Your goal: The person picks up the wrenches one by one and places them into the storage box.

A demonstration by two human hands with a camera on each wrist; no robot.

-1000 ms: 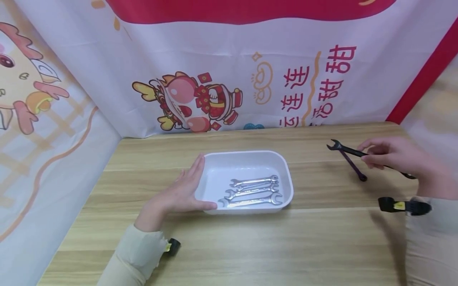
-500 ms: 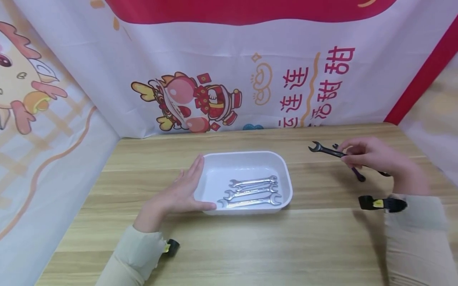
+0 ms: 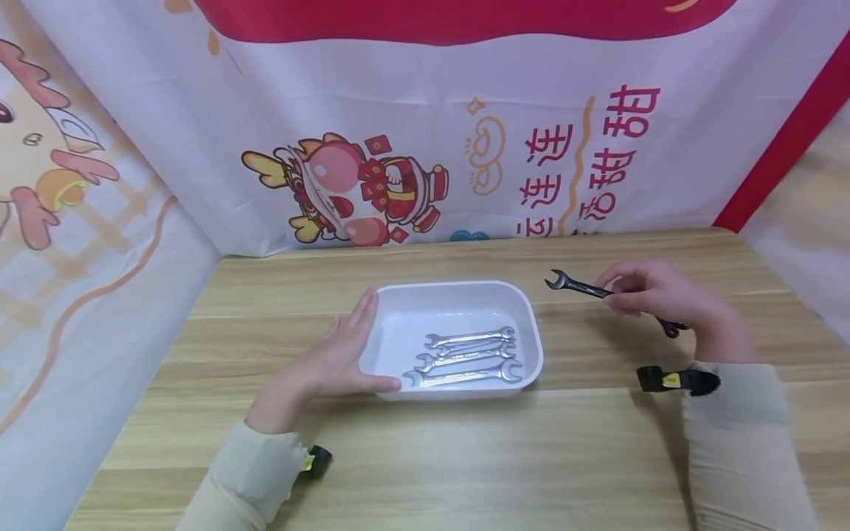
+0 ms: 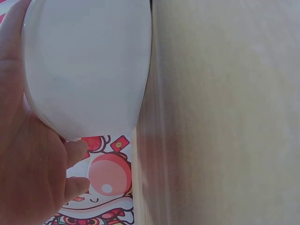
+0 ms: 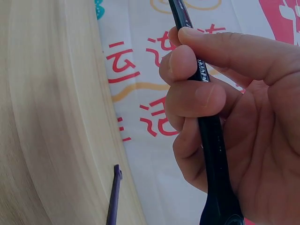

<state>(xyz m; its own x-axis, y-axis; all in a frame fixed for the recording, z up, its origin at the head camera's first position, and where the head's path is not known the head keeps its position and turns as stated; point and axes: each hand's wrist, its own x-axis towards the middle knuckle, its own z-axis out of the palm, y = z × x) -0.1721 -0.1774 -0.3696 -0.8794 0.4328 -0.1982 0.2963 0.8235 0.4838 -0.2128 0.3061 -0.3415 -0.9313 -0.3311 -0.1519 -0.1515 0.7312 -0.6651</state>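
A white plastic tray (image 3: 458, 297) stands on the wooden table with several silver open-end wrenches (image 3: 465, 358) lying in it. Against its left end rests my left hand (image 3: 325, 361), fingers extended along the side and thumb over the near rim. My right hand (image 3: 654, 295) pinches a black wrench (image 3: 579, 287) by its shaft, raised above the table to the right of the tray. The wrench's open-end head points left, towards the tray. Under the right hand lies a dark purple wrench (image 5: 114, 199), mostly hidden by that hand in the head view.
The wooden table (image 3: 465, 464) reaches back to a white printed cloth (image 3: 505, 88) hanging behind it. More printed cloth hangs at the left side. A small black wrist camera (image 3: 677, 380) is strapped at the right sleeve, and another (image 3: 319, 462) at the left.
My right hand has carried the black wrench leftward, nearer the tray. The purple wrench has become mostly covered by that hand. My left hand and the tray keep their places.
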